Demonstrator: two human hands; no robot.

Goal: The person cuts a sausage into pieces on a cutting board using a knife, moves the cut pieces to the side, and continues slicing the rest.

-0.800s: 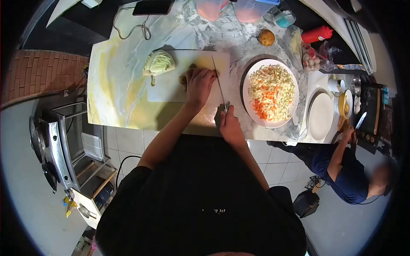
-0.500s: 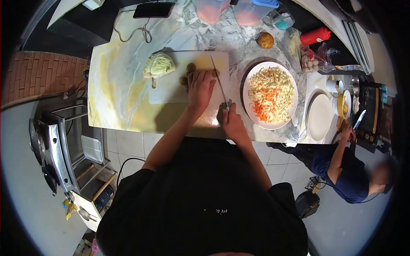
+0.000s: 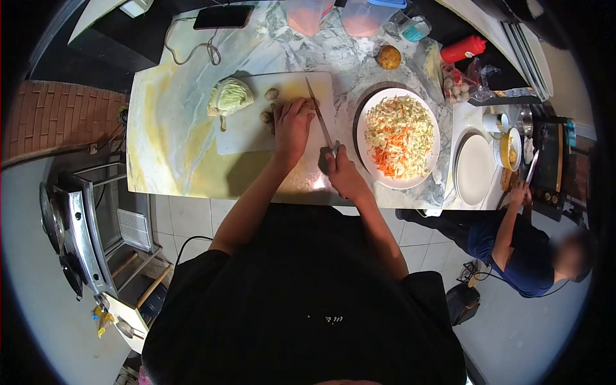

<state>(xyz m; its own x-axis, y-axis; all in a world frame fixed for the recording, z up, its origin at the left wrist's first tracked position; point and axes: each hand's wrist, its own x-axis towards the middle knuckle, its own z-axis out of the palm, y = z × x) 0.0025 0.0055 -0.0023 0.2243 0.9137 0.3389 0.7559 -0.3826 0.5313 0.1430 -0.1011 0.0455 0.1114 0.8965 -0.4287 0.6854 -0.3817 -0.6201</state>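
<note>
A white cutting board point(image 3: 244, 131) lies on the marble counter point(image 3: 167, 128). My left hand point(image 3: 293, 125) presses down on small brown mushrooms point(image 3: 267, 116) near the board's middle; one mushroom point(image 3: 271, 94) sits loose just beyond. My right hand point(image 3: 340, 172) grips the handle of a long knife point(image 3: 319, 115), whose blade points away from me along the right side of my left hand. A piece of green cabbage point(image 3: 228, 96) rests on the board's far left corner.
A plate of shredded cabbage and carrot point(image 3: 398, 136) stands right of the board, an empty white plate point(image 3: 475, 169) further right. A potato point(image 3: 388, 57), red bottle point(image 3: 466, 47), phone point(image 3: 224, 16) and tubs line the back. Another person point(image 3: 523, 250) works at the right.
My left hand has shifted slightly along the mushrooms, leaving one mushroom uncovered beyond it. The knife stays beside my fingers. The view moved a little.
</note>
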